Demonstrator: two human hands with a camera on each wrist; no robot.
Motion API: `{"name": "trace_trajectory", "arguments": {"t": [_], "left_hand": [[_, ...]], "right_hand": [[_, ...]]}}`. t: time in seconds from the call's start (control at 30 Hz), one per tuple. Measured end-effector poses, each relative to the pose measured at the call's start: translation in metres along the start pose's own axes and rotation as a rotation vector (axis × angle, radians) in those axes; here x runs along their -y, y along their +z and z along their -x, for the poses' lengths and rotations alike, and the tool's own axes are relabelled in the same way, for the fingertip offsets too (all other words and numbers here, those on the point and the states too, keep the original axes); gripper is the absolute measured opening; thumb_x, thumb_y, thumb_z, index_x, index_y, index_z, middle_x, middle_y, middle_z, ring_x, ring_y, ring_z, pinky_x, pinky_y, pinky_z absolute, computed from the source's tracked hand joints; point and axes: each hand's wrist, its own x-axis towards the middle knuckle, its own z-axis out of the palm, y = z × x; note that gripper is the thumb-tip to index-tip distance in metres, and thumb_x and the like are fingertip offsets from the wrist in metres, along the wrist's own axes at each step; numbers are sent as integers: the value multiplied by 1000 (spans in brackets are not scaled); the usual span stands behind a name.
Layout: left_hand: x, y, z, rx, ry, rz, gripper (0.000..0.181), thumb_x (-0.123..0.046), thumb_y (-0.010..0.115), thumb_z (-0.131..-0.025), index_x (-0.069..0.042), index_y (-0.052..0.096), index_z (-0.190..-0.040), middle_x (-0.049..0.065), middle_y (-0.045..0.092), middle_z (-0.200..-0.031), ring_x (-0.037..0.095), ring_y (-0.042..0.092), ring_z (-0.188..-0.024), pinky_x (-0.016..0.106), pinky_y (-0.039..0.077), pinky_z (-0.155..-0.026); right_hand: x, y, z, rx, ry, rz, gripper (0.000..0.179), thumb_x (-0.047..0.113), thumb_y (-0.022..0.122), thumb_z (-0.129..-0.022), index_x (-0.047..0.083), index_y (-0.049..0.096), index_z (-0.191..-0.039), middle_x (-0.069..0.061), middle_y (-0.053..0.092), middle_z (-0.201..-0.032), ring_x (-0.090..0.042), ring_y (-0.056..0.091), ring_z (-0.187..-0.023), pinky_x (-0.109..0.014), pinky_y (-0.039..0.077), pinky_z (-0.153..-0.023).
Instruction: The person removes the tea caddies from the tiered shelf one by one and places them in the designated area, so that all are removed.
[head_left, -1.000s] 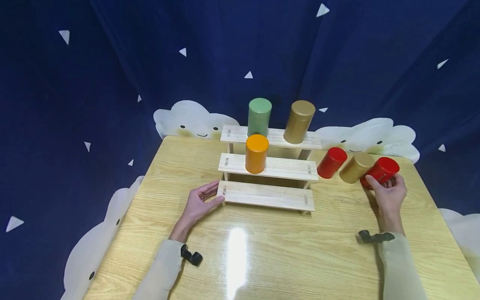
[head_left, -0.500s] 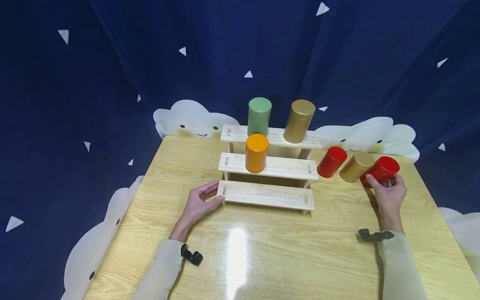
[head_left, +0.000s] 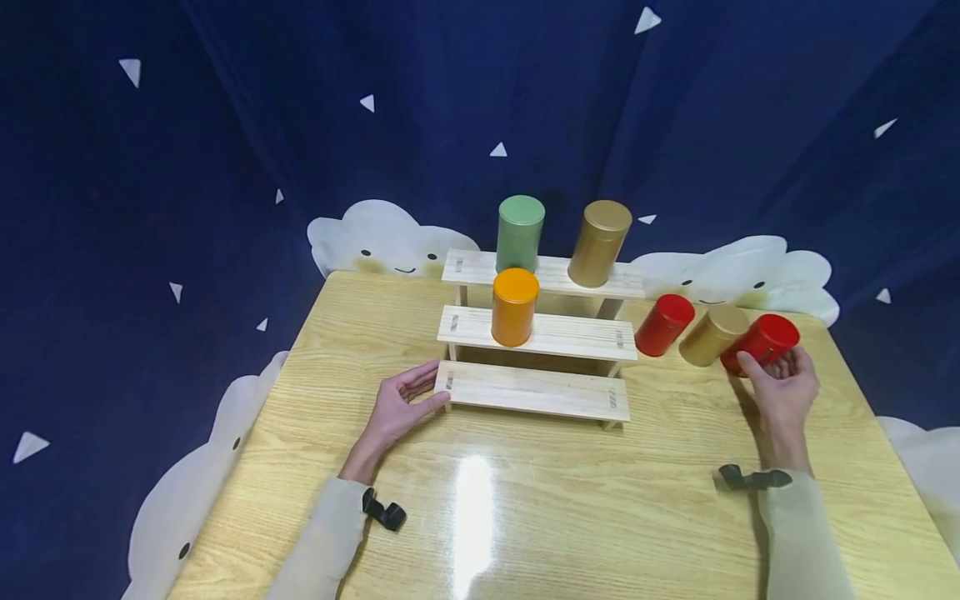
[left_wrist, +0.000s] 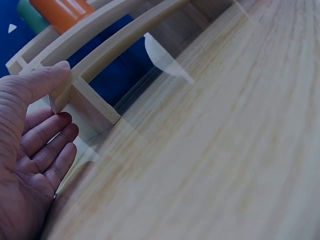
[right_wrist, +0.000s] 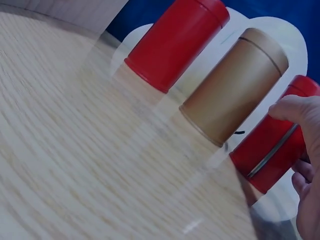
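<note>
At the left end of the lowest step of a three-tier wooden shelf (head_left: 532, 392), my left hand (head_left: 397, 408) holds the board's edge, thumb at the front corner, fingers behind. The left wrist view shows this thumb (left_wrist: 47, 80) against the board, the other fingers loosely bent below it. My right hand (head_left: 783, 396) is round a red canister (head_left: 761, 343) standing on the table at right. In the right wrist view its thumb (right_wrist: 290, 108) lies across the canister's side; the fingers behind are partly hidden. Left of it stand a gold canister (head_left: 712, 336) and another red canister (head_left: 663, 325).
On the top step stand a green canister (head_left: 519, 236) and a gold canister (head_left: 600, 244). An orange canister (head_left: 513, 308) stands on the middle step. The wooden table (head_left: 585, 517) ends at a dark blue curtain (head_left: 420, 158) with cloud cutouts behind.
My right hand has shifted very slightly to the right and toward me, its thumb sliding a little along the red canister. The canisters and my left hand stay put.
</note>
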Motion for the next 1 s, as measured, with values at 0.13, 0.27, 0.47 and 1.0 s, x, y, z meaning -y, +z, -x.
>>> {"name": "trace_trajectory", "arguments": {"t": [0.13,0.27,0.47,1.0], "left_hand": [[0,0,0,-1,-11,0,59,2,80,-90,3,58,-145,21,62,-143,39,60,-132,48,47,-115],[0,0,0,-5,-10,-4,58,0,80,-90,0,59,-144,19,63,-143,37,61,-132,45,48,-115],[0,1,0,-4,14,5,56,-1,81,-90,-1,62,-142,18,65,-141,34,63,-130,39,51,-112],[-2,0,1,-2,15,6,55,-2,82,-89,-1,63,-141,18,65,-141,35,62,-130,38,51,-112]], "right_hand": [[8,-2,6,-36,-45,74,76,-5,89,-78,13,58,-144,3,63,-130,-10,57,-117,-13,46,-107],[14,-5,12,-41,-47,147,78,1,88,-81,13,53,-149,0,61,-140,-12,54,-126,-18,39,-117],[15,-10,24,-57,-73,182,82,5,88,-82,11,48,-153,-4,58,-146,-18,49,-136,-20,35,-121],[13,-3,54,-65,-345,277,64,3,82,-86,5,56,-145,-5,66,-134,-11,60,-121,-22,45,-113]]}}
